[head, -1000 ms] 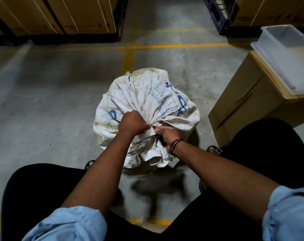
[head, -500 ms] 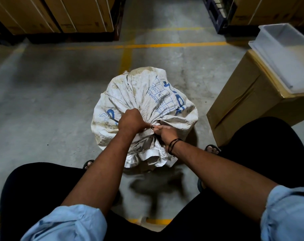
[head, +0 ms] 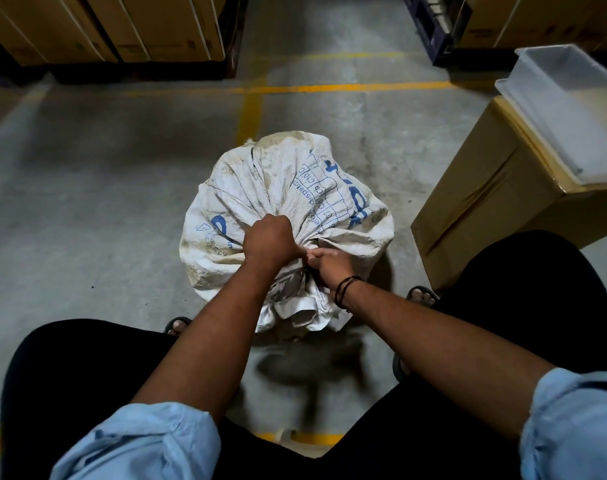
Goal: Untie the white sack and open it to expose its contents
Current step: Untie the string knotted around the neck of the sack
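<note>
Standing on the concrete floor (head: 87, 202) between the person's knees, the white sack (head: 278, 188) is seen closed and bulging, with its neck gathered toward the near side and the loose mouth crumpled just below the hands. The neck is gripped by the left hand (head: 269, 242), whose fingers are clenched into a fist round the bunched cloth. The right hand (head: 331, 265) is set against it from the right, its fingertips pinched at the point where the gathers meet. The tie itself is hidden between the two hands and cannot be made out.

The sack is judged to be woven plastic cloth: soft, pliant, easily creased and rather slick under its dust. Being full and rounded, it is likely heavy enough to stay put while the neck is worked. The gathered neck is best held firmly just under the tie, the knot being picked loose by the fingertips. The free mouth edge should then be taken on two sides and spread. A cardboard box (head: 485, 216) bearing a white tray (head: 569, 109) stands to the right, apart from the sack.
</note>
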A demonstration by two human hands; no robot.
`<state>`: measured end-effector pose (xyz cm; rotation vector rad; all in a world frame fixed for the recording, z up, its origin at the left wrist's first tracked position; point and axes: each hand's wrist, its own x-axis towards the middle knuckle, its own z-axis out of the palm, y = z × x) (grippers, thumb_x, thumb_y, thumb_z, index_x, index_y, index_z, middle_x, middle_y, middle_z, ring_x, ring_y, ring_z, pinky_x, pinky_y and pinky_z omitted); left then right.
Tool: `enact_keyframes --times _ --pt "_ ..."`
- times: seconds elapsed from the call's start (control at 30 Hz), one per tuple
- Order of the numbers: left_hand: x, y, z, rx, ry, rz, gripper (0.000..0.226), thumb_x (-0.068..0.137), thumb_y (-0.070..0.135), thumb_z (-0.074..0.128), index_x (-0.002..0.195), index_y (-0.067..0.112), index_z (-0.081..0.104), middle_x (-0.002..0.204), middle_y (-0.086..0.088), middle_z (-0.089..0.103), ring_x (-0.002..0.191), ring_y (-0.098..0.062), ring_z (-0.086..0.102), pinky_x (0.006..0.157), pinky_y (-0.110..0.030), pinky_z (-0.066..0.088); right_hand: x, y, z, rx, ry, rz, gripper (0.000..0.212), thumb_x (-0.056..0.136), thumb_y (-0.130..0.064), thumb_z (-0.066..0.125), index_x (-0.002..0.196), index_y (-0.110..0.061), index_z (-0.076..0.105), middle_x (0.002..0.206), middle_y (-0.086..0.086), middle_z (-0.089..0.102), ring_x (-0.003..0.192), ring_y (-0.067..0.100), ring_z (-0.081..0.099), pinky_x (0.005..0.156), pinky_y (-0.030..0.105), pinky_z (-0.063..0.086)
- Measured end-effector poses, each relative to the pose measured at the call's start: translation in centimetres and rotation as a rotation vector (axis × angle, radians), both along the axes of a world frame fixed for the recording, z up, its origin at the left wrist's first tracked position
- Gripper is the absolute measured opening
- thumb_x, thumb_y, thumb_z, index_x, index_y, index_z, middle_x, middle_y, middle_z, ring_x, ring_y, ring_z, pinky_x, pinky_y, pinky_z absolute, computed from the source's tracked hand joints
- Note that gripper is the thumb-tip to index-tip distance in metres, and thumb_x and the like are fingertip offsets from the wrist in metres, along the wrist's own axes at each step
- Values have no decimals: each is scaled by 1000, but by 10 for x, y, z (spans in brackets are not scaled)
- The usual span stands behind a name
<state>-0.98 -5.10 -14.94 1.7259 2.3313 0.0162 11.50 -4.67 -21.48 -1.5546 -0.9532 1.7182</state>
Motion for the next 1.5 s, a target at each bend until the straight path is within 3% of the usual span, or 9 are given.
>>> enact_keyframes --times 0.2,0.33,0.5,0.67,0.9,0.97,1.1,1.23,1.5 --pt "-2 -4 2 1 6 -57 62 70 70 79 86 12 62 100 -15 70 93 -34 68 68 -32 41 0 1 -7 -48 7 17 27 89 7 56 108 0 74 89 12 70 67 7 61 49 11 44" --pt "-6 -6 -1 25 -23 -50 81 60 84 73 79 6 63 88 -14 69 83 -34 67 63 -31 41 0 3 -15 -32 -26 6 26 86 8 58 99 -3 77 98 15 75 88 22 68 72 25 52" --pt "-10 -7 1 -7 -88 -22 90 47 93 64 72 7 67 69 -8 57 67 -29 57 59 -31 42 -2 -5 -12 87 -82 2 27 85 11 55 100 1 75 67 -3 68 59 0 60 58 10 45" --pt "-12 -7 1 -22 -124 -17 90 37 89 49 68 8 70 64 -8 57 68 -31 61 59 -33 47 -2 -14 -10 208 -86 34 41 78 12 48 100 -4 78 93 9 76 82 12 68 79 24 55" --pt "-25 -6 -8 1 -176 -2 29 67 46 77 62 18 72 64 -5 68 71 -26 68 67 -37 60 5 -12 -12 316 -111 179 46 81 21 42 110 3 72 102 11 71 98 19 66 96 33 54" --pt "-28 -6 -11 -6 -207 4 27 65 44 75 54 21 67 57 0 67 66 -21 68 66 -36 60 7 -9 -12 305 -113 202 46 81 22 42 111 4 71 101 9 70 96 18 66 92 30 55" --pt "-34 -4 -12 -5 -277 -16 25 75 40 79 60 20 75 51 6 68 59 -8 65 69 -33 59 13 -1 -11 176 -105 201 31 87 11 52 102 -3 75 73 1 69 59 5 60 53 16 47" --pt "-35 -6 -12 19 -308 -19 25 77 37 81 62 18 77 53 3 69 57 -9 66 66 -32 59 8 3 -10 105 -46 68 5 81 -7 75 85 -6 78 69 3 70 62 11 62 64 25 52" --pt "-35 -7 -13 33 -326 -27 25 78 36 80 62 18 77 54 5 70 56 -4 67 62 -26 55 -2 1 -5 31 -31 -9 13 79 4 72 91 3 75 69 2 68 61 9 61 61 17 53"
